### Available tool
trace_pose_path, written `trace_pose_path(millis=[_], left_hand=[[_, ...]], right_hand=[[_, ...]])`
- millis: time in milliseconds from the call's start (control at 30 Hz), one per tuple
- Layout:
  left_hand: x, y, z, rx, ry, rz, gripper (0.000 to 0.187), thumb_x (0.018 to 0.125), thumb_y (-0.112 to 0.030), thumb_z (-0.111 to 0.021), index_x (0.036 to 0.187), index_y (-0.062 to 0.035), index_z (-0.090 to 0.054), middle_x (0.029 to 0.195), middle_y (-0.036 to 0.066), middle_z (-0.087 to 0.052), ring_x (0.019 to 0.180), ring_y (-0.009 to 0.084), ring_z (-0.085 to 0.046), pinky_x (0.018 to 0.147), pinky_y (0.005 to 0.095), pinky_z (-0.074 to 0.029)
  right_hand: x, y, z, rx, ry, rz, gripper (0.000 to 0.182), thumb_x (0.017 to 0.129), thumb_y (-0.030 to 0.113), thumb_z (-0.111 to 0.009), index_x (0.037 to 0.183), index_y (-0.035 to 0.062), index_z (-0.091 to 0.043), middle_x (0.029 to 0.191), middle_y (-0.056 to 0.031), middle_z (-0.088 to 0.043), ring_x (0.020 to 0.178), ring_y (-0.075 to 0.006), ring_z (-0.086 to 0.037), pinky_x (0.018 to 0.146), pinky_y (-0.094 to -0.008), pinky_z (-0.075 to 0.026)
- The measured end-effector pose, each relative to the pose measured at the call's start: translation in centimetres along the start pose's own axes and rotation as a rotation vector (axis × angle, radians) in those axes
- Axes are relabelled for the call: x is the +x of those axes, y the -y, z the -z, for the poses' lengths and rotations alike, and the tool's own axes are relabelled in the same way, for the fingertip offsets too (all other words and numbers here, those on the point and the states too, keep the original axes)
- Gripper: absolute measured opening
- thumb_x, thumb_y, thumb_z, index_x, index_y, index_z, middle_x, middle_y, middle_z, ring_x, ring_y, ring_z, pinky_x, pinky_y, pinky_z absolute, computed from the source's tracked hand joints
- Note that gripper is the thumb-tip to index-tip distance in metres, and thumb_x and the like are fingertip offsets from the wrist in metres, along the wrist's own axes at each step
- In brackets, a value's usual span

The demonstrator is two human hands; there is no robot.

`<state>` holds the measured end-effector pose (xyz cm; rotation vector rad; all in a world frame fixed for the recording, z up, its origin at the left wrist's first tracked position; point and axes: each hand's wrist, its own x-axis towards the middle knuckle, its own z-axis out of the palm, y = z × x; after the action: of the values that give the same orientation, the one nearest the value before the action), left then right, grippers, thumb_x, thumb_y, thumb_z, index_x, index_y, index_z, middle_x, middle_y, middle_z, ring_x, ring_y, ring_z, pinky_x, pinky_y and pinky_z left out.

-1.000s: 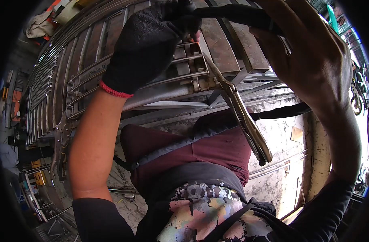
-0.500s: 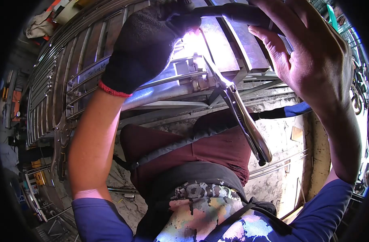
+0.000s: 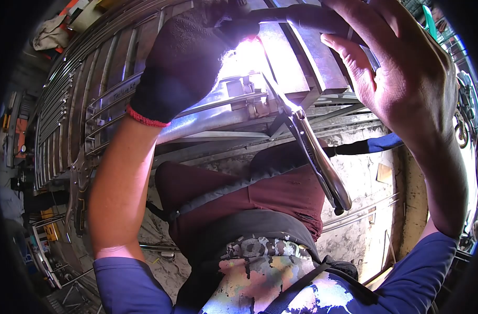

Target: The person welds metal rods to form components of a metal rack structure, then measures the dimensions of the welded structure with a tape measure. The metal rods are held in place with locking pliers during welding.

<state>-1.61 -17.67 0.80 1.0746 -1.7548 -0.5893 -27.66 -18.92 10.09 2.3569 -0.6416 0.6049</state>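
One big worktop (image 3: pixel 326 65) made of metal slats takes up the top. Two legs (image 3: pixel 197 191) in dark red pants are below it. On the worktop sits a frame (image 3: pixel 223 104) of thin rods. A black hose (image 3: pixel 218 196) lies across the legs. One fat pipe (image 3: pixel 197 126) runs along the frame's near side. The bare right hand (image 3: pixel 403 68) is curled round a black torch (image 3: pixel 307 17). The left hand (image 3: pixel 186 60) wears a black glove and is at the torch's front end; whether it pinches the torch, one cannot tell. A shiny clamp (image 3: pixel 322 162) slants down from the frame's right end. Bright light (image 3: pixel 245 56) glows just beside the glove. Small black letters (image 3: pixel 125 92) mark the frame.
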Motion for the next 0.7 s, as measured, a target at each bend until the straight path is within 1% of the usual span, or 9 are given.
trace_pose_path(millis=[33,100,200,233,367,467,567,667,700], left_hand=[[0.0,0.0,-0.1,-0.141,-0.033,0.089,0.015,0.102,-0.013,-0.064,0.112,-0.0076,-0.075,0.1,0.007,-0.076,0.092,0.0211,-0.073,0.088,0.0348,-0.056],[0.0,0.1,-0.2,-0.234,-0.049,0.107,0.016,0.104,-0.016,-0.063,0.109,-0.0063,-0.075,0.098,0.007,-0.076,0.091,0.0198,-0.072,0.088,0.0342,-0.055],[0.0,0.4,-0.4,-0.288,-0.074,0.09,0.02,0.107,-0.02,-0.062,0.105,-0.0044,-0.075,0.095,0.006,-0.075,0.09,0.018,-0.07,0.087,0.0333,-0.054],[0.0,0.5,-0.5,-0.295,-0.085,0.074,0.022,0.108,-0.022,-0.062,0.103,-0.0037,-0.074,0.094,0.005,-0.075,0.089,0.0174,-0.069,0.087,0.033,-0.053],[-0.1,-0.1,-0.6,-0.192,-0.086,-0.005,0.032,0.111,-0.027,-0.06,0.098,-0.0011,-0.074,0.091,0.004,-0.073,0.087,0.0149,-0.067,0.086,0.0317,-0.051],[-0.8,-2.7,-0.2,0.03,-0.066,0.061,0.035,0.112,-0.029,-0.058,0.096,-0.0037,-0.075,0.089,0.003,-0.072,0.085,0.0146,-0.065,0.085,0.0324,-0.05],[-1.5,-2.3,-0.8,0.245,-0.166,-0.073,0.035,0.113,-0.03,-0.057,0.095,-0.0063,-0.076,0.088,0.003,-0.071,0.084,0.0139,-0.062,0.085,0.0323,-0.049],[-2.3,-3.0,-1.3,0.11,-0.18,0.077,0.035,0.113,-0.031,-0.058,0.096,-0.006,-0.075,0.09,0.002,-0.072,0.087,0.0124,-0.062,0.086,0.0312,-0.048],[-2.3,-3.0,-1.3,0.093,-0.178,0.074,0.034,0.113,-0.031,-0.058,0.097,-0.006,-0.075,0.09,0.002,-0.072,0.087,0.0122,-0.061,0.086,0.0312,-0.048]], right_hand=[[0.2,0.0,0.2,0.032,-0.008,-0.007,0.047,0.091,0.022,-0.084,0.131,0.0031,-0.069,0.077,-0.0046,-0.055,0.057,-0.0117,-0.057,0.041,-0.0305,-0.047],[0.4,-0.8,0.4,0.081,0.025,0.039,0.051,0.091,0.021,-0.084,0.135,0.0023,-0.067,0.077,-0.0048,-0.056,0.057,-0.0123,-0.058,0.041,-0.0302,-0.048],[-0.4,-0.3,-2.3,-0.136,-0.156,0.092,0.057,0.091,0.022,-0.084,0.14,0.0006,-0.064,0.078,-0.0042,-0.056,0.057,-0.0127,-0.057,0.042,-0.0306,-0.047],[-0.5,-1.4,-2.7,-0.063,-0.202,0.124,0.057,0.091,0.022,-0.084,0.14,0.0005,-0.064,0.078,-0.0041,-0.056,0.057,-0.0127,-0.057,0.042,-0.0306,-0.046],[-0.7,-2.7,-1.7,0.045,-0.16,0.19,0.054,0.091,0.023,-0.084,0.137,0.0004,-0.066,0.078,-0.004,-0.056,0.057,-0.0121,-0.057,0.041,-0.0302,-0.044],[-0.7,-2.7,-1.2,0.047,-0.159,0.202,0.054,0.091,0.022,-0.084,0.137,0.0007,-0.066,0.078,-0.004,-0.057,0.058,-0.0123,-0.057,0.042,-0.0302,-0.044],[-0.8,-2.7,-1.1,0.053,-0.153,0.207,0.054,0.091,0.022,-0.084,0.137,0.0009,-0.066,0.079,-0.0041,-0.057,0.058,-0.0124,-0.058,0.042,-0.0302,-0.045],[-1.0,-2.6,-0.9,0.055,-0.151,0.206,0.054,0.091,0.022,-0.085,0.137,0.0011,-0.066,0.079,-0.0041,-0.058,0.059,-0.0125,-0.058,0.043,-0.0302,-0.045],[-1.1,-2.6,-0.9,0.055,-0.148,0.206,0.054,0.091,0.022,-0.085,0.137,0.0012,-0.066,0.079,-0.0041,-0.058,0.059,-0.0125,-0.058,0.043,-0.0302,-0.045]])
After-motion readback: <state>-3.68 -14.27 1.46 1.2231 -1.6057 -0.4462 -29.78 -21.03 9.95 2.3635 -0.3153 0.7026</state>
